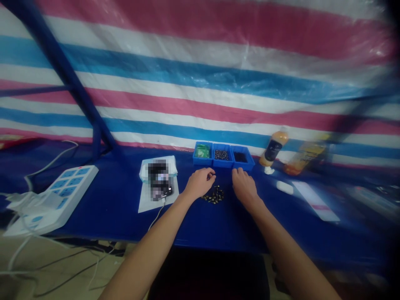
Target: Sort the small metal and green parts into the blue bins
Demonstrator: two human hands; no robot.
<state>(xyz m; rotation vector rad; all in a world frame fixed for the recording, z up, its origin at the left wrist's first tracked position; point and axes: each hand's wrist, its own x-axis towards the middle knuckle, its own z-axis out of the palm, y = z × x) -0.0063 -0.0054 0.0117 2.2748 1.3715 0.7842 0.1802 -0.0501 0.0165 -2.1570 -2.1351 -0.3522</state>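
Note:
My left hand (200, 182) is just behind the left side of a small pile of brass-coloured metal pieces (215, 196), which look like screws or fittings. Its thumb and fingers curl together, and anything pinched there is too small to name. On the pile's other side my right hand (244, 185) rests low over the table, its fingers bent downward and their tips hidden. Just beyond the hands stand three blue bins in a row: one with green packets (203, 151), one with small shiny metal parts (221, 155), and one with dark small parts (240, 157).
A phone (168, 191) with a cable lies on white paper at the left, near a large power strip (67, 196). To the right stand an orange drink bottle (274, 146) and a yellow package (304, 156), with a white case (284, 187) and a pale flat slab (315, 201) before them.

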